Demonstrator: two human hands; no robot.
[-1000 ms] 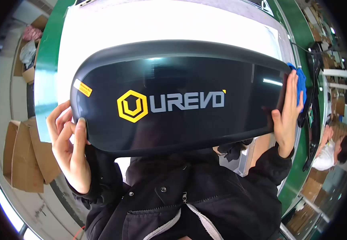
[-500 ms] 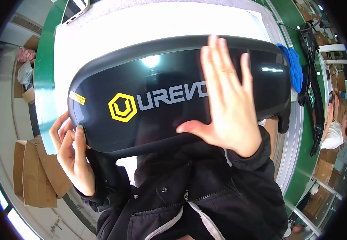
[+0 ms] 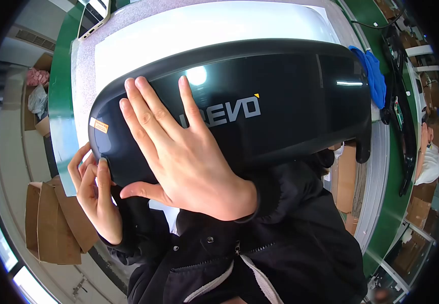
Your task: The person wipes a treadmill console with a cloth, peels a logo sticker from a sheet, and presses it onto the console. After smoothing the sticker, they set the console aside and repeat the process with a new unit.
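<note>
Right hand (image 3: 184,162): fingers (image 3: 143,116) spread wide and laid flat on the glossy face of the black UREVO cover panel (image 3: 290,101), hiding the logo's left part.
Left hand (image 3: 95,195): fingers curled around the panel's left end.
Panel: held up over the white bench top (image 3: 204,30); a blue cloth (image 3: 371,76) lies by its right end.

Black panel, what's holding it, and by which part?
The left hand grips the black panel at its lower left edge, thumb on the glossy front. The right hand lies flat and open on the front, gripping nothing.
</note>
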